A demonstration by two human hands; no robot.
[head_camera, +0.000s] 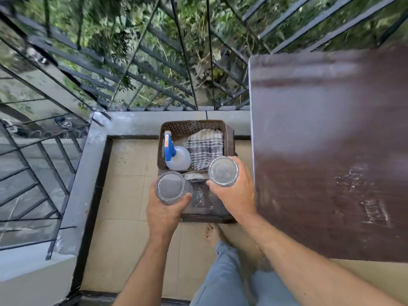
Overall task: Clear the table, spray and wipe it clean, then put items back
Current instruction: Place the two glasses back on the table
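My left hand (pixel 164 212) grips a clear glass jar (pixel 171 188) and my right hand (pixel 237 193) grips a second clear glass jar (pixel 223 171). Both jars hang above a low brown stool (pixel 207 214) on the balcony floor. On the stool's far part stands a brown perforated basket (pixel 194 127). It holds a spray bottle (pixel 177 156) with a blue trigger head and a folded checked cloth (pixel 205 149). A round lid-like object (pixel 195 176) lies between the two jars. The dark brown table (pixel 331 151) fills the right side, its top bare and smeared with whitish marks.
Metal railing (pixel 132 69) and a grey ledge (pixel 132 122) bound the balcony at the far side and left, with plants beyond. Beige floor tiles (pixel 125 184) lie left of the stool. My bare foot (pixel 212 235) and trouser legs are below the stool.
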